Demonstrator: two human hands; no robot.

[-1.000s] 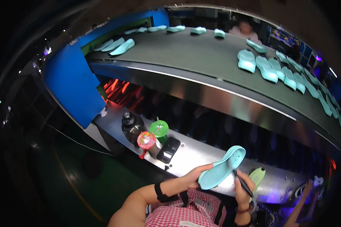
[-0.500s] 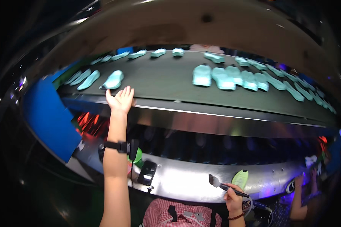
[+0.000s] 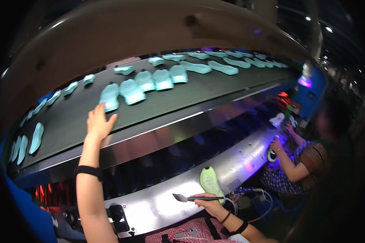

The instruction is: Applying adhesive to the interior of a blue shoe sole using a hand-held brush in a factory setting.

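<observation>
My left hand point(image 3: 99, 122) reaches up over the dark conveyor belt, fingers stretched and thumb apart. Its fingertips are at the near end of a mint-green shoe sole point(image 3: 110, 96); whether they touch it I cannot tell. To the right of that sole stand several more mint soles point(image 3: 132, 91) in a close row. Low in the view, my right hand point(image 3: 213, 205) is closed round the black handle of a flat brush point(image 3: 180, 197), whose dark bristles point left. A yellow-green shoe piece point(image 3: 209, 181) lies on the metal bench just beyond that hand.
Along the belt point(image 3: 150, 106) lie further mint soles point(image 3: 36, 138). A metal ledge point(image 3: 162, 125) edges its near side, above the steel bench point(image 3: 166, 202). A black tray point(image 3: 117, 218) sits at the bench's left. On the right a co-worker point(image 3: 295, 162) handles a shoe.
The view has swung right, and the co-worker now shows. My left hand has gone from beside a lone sole at the left to the row of soles. The brush stays in my right hand.
</observation>
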